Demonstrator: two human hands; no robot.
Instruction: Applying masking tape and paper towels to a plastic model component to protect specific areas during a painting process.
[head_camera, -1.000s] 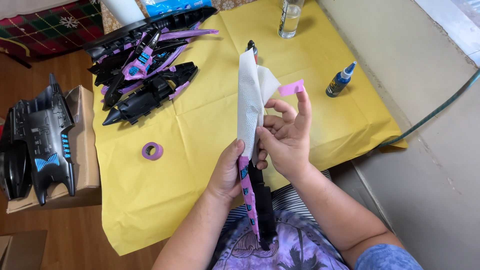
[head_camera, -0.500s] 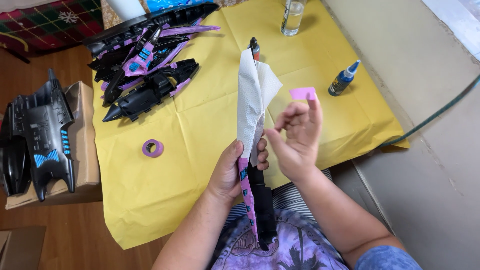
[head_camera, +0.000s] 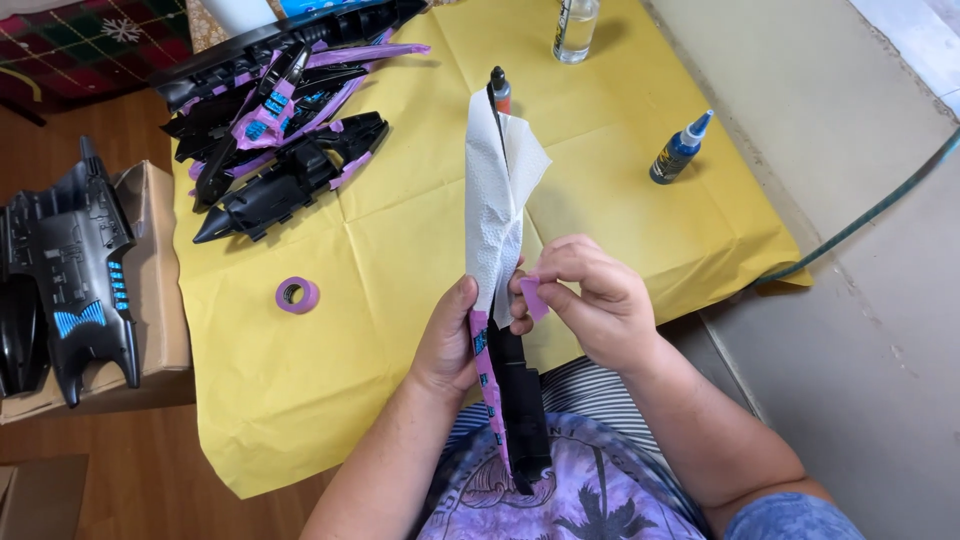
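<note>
Right hand (head_camera: 600, 300): fingers pinched shut on small purple tape piece (head_camera: 533, 297), held just beside white paper towel (head_camera: 497, 200). Left hand (head_camera: 452, 335): fingers closed round long black plastic part (head_camera: 520, 395), towel wrapped over its upper half. Part's long axis runs from lap up and away over yellow sheet (head_camera: 400, 250) on desk; right hand nearer wrap edge. Purple tape roll (head_camera: 297, 294) left, well apart. Small blue bottle (head_camera: 678, 152) right; clear bottle (head_camera: 576, 28) far edge. Pile of black-and-purple parts (head_camera: 285, 120) upper left.
</note>
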